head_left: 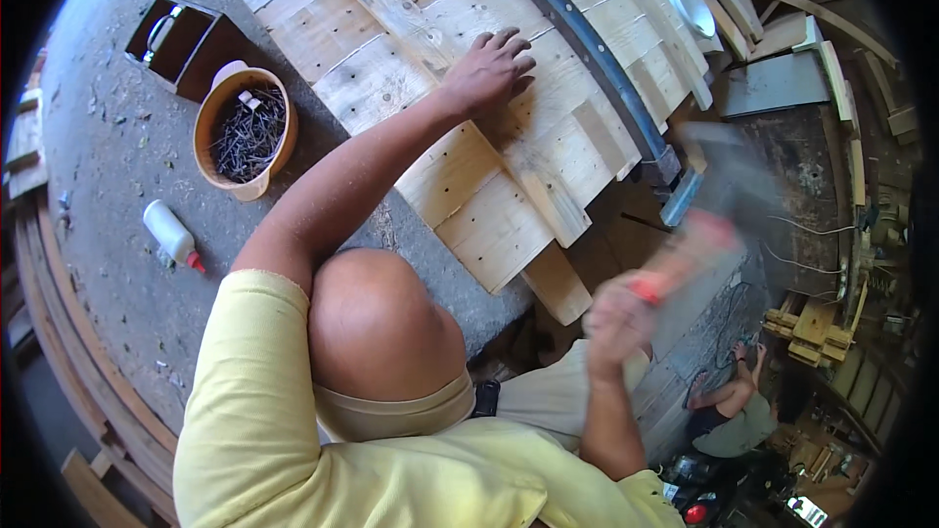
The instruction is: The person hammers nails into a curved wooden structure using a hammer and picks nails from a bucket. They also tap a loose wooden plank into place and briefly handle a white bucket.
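Note:
My left hand (489, 70) rests on a panel of pale wooden boards (377, 49), beside a longer plank (548, 191) that runs across it. Its fingers are spread and slightly bent, with nothing visible in them. My right hand (620, 318) is closed around the handle of a hammer (685, 256) with red parts. Motion smears the hammer's grey head, so its exact shape cannot be made out. It is raised beyond the panel's right corner, near the end of a curved dark metal strip (592, 34) that lies over the boards.
Left of the panel stand an orange bowl of nails (202, 142), a dark open box (201, 44) and a white bottle with a red tip (169, 231). Wooden lengths (73, 318) lie at far left. Another person (736, 406) sits at lower right, near stacked wood pieces (814, 332).

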The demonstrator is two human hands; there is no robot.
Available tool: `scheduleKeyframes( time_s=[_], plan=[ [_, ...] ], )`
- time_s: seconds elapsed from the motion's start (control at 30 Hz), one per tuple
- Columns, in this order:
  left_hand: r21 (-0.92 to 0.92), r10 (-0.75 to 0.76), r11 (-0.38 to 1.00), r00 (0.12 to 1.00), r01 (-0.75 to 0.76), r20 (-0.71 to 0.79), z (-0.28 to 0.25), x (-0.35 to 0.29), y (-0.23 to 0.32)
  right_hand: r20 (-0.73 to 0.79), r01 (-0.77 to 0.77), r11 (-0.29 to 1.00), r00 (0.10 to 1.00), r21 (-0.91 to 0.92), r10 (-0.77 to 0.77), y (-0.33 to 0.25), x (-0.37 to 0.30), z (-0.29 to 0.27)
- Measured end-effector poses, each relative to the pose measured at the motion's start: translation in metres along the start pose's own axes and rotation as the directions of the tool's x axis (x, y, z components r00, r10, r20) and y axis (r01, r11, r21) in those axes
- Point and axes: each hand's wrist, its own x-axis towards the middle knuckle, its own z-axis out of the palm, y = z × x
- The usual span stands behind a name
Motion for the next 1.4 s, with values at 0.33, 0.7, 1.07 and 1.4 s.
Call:
scheduleKeyframes(
  time_s=[0.33,0.7,1.07,1.4],
  plan=[
    [-0.019,0.021,1.0,0.999,-0.021,0.032,-0.001,0.003,0.005,0.22,-0.423,0.86,0.845,-0.287,0.488,0.045,-0.022,0.012],
    [-0.066,0.024,0.998,1.0,-0.025,-0.017,-0.004,-0.001,0.008,0.239,-0.314,0.866,0.874,-0.389,0.424,0.048,-0.041,0.008],
    [-0.108,0.011,0.994,0.999,-0.015,-0.044,0.002,0.005,0.009,0.358,-0.274,0.843,0.812,-0.463,0.461,0.056,-0.027,0.006],
    [-0.306,0.021,0.938,0.91,-0.161,-0.413,-0.052,-0.019,-0.014,0.333,-0.177,0.84,0.861,-0.513,0.385,0.059,-0.025,-0.004]
  ],
)
